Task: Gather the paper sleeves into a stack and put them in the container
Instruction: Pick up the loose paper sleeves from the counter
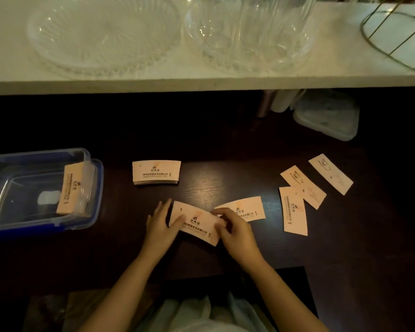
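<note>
Pale printed paper sleeves lie on a dark wooden table. My left hand (162,222) and my right hand (234,232) together grip one sleeve (197,224) by its two ends, low over the table. Another sleeve (246,207) lies just behind my right hand. A neat stack of sleeves (156,172) sits farther back at centre. Three loose sleeves lie at the right: one (294,210), one (303,185) and one (331,173). The clear container with blue rim (0,230) stands at the left, with a bundle of sleeves (71,189) leaning inside against its right wall.
A white shelf (201,82) runs across the back, carrying a clear glass platter (101,34), a clear glass bowl (249,37) and a wire basket (398,32). Under it at the right sits a translucent lidded box (328,116). The table's near edge is below my forearms.
</note>
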A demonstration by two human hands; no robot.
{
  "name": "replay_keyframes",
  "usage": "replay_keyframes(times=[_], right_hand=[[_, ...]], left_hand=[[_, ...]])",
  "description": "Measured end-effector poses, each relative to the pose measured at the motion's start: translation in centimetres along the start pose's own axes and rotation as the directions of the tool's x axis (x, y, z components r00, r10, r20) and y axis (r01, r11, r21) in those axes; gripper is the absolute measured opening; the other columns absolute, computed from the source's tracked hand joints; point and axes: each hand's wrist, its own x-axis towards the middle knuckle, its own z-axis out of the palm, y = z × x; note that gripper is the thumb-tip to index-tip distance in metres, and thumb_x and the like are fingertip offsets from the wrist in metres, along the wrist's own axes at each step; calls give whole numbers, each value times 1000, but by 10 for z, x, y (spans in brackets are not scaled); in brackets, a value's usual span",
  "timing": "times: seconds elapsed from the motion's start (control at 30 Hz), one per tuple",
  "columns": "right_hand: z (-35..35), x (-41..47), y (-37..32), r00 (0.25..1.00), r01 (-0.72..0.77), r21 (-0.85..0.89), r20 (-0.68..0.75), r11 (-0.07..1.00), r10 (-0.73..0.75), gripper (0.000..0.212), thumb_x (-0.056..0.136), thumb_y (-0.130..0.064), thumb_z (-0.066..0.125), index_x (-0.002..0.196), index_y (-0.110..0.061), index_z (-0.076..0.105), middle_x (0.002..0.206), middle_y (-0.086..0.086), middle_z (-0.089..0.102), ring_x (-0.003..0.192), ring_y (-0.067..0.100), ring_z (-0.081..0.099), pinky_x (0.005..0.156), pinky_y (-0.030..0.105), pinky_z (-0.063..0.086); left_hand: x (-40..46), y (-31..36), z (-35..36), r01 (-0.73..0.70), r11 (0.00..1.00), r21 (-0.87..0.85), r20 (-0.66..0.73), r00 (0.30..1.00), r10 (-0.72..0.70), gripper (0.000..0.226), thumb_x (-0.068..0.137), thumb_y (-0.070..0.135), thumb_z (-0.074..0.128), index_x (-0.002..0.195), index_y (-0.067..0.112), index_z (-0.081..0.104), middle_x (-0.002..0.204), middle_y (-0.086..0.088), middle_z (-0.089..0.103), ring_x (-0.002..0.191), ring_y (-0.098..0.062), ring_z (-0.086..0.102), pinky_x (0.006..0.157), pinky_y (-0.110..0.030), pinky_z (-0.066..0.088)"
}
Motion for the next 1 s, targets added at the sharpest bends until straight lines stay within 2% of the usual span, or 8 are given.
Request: replay_keyframes(times=[0.13,0.23,0.33,0.43,0.53,0.67,0.8,1.0], right_hand=[[-25,7,-2,995,83,-29,59,996,-82,23,89,-12,54,101,-30,60,99,-9,63,90,2,59,64,19,57],[-40,16,7,997,5,-44,-75,999,-8,28,87,-19,59,105,-41,55,97,-7,61,83,6,59,53,13,51],[-52,31,27,947,-195,-281,-305,940,105,57,79,-32,69,130,-21,43,123,7,52,108,18,52,82,27,50],[-50,36,35,933,-329,-519,-306,789,188,88,72,-48,71,140,-15,26,131,14,44,121,29,42,91,41,47],[-38,36,37,931,-335,-601,-332,725,154,84,69,-51,72,133,-10,35,124,16,48,113,29,47,87,40,50],[-34,35,39,904,-383,-451,-363,806,227,64,71,-38,75,121,-10,45,119,15,50,108,28,51,89,39,49],[-56,35,32,879,-372,25,-312,928,360,33,84,-13,63,115,-15,52,114,9,61,87,16,60,69,27,53],[-93,22,2,880,-136,537,-321,833,350,27,81,-5,65,103,-21,58,89,3,71,75,11,70,55,18,55]], left_hand=[[-4,25,-8,139,926,-352,155,984,-89,23,84,10,59,106,17,61,100,-1,68,91,-10,64,61,-11,50],[-5,32,-9,203,865,-459,171,976,-138,20,86,7,56,104,14,61,96,-4,69,86,-12,66,60,-19,54],[-5,31,-12,262,759,-596,112,963,-244,18,87,8,54,103,15,60,95,-4,68,90,-16,64,65,-24,53],[-4,26,-16,301,664,-684,101,941,-323,21,88,7,53,108,11,58,98,-8,65,93,-20,63,66,-28,52],[-6,20,-21,313,612,-726,91,926,-366,25,89,6,50,113,9,55,102,-11,64,94,-21,62,68,-31,52],[-8,16,-26,291,591,-752,59,923,-379,29,90,4,48,118,5,52,104,-13,63,95,-23,61,73,-34,50],[-7,21,-27,271,594,-757,52,932,-359,29,90,4,48,119,4,52,104,-14,63,97,-24,60,77,-36,49],[-6,38,-24,229,617,-753,79,962,-261,22,90,3,48,109,7,57,96,-8,65,89,-19,63,67,-29,52]])
